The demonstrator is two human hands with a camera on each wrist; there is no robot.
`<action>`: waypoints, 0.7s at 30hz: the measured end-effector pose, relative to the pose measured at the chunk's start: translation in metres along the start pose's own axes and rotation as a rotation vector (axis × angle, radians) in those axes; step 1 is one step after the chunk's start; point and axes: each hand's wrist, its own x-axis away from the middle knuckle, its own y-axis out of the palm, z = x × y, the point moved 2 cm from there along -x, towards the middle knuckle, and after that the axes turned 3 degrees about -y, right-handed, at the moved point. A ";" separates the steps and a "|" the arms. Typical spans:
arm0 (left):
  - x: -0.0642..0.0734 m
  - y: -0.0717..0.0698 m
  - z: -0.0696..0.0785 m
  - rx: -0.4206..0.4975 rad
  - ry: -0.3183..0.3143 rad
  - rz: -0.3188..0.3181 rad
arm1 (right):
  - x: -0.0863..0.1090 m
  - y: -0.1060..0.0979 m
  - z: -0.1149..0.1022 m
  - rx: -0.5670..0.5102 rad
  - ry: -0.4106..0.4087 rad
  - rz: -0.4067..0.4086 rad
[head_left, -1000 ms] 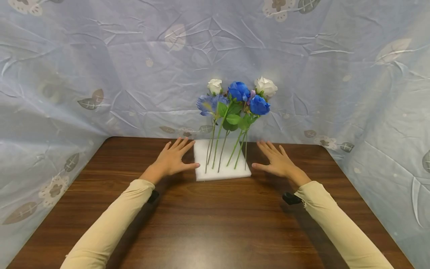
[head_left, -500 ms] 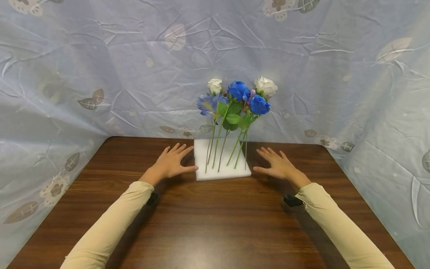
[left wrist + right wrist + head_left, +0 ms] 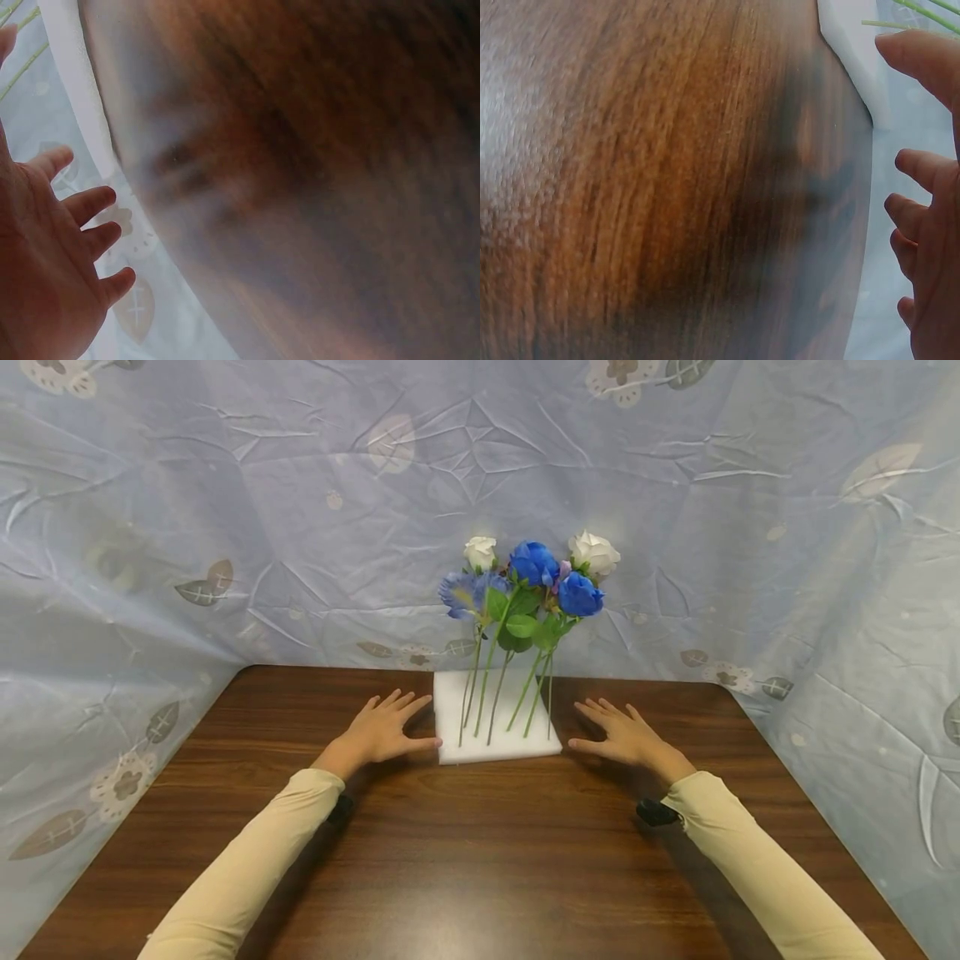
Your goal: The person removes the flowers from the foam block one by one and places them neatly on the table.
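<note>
I am observing the left hand (image 3: pixel 377 735) and the right hand (image 3: pixel 626 735) flanking a white foam block (image 3: pixel 448 712), which is lying at the back of the counter (image 3: pixel 465 835). Blue and white flowers (image 3: pixel 533 563) are standing in the block on thin stems (image 3: pixel 477 727). On both hands the fingers (image 3: pixel 91 204) are lying straight and apart, clamping nothing. The left thumb is meeting the block's edge in the head view; whether it is touching, I am unable to tell. The right thumb is pointing just beside the near corner, apart from it. I am judging the step in hand as bracketing the block; the next move is probably calling for even inward contact, or a clear withdrawal, without brushing the stems. Patterned cloth (image 3: pixel 300 485) is hanging close behind, limiting rearward travel. Black wrist units (image 3: pixel 656 812) are protruding below the sleeves (image 3: pixel 240 860), likely needing clearance above the counter.
</note>
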 end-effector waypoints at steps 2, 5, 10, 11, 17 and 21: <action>0.000 0.001 0.000 0.001 0.002 -0.005 | 0.000 0.001 0.000 -0.002 -0.003 -0.002; 0.000 0.002 0.000 0.007 0.003 -0.007 | -0.001 0.002 0.001 -0.012 -0.018 -0.002; -0.001 0.004 0.003 0.026 0.024 0.008 | -0.003 0.005 -0.002 -0.047 -0.063 0.004; -0.001 0.005 0.005 0.033 0.028 0.007 | -0.004 0.005 -0.002 -0.062 -0.073 0.005; -0.003 0.007 0.018 0.075 0.054 -0.030 | -0.009 0.010 -0.011 -0.155 -0.115 -0.010; -0.005 0.010 0.026 0.072 0.066 -0.050 | -0.014 0.014 -0.021 -0.214 -0.118 -0.024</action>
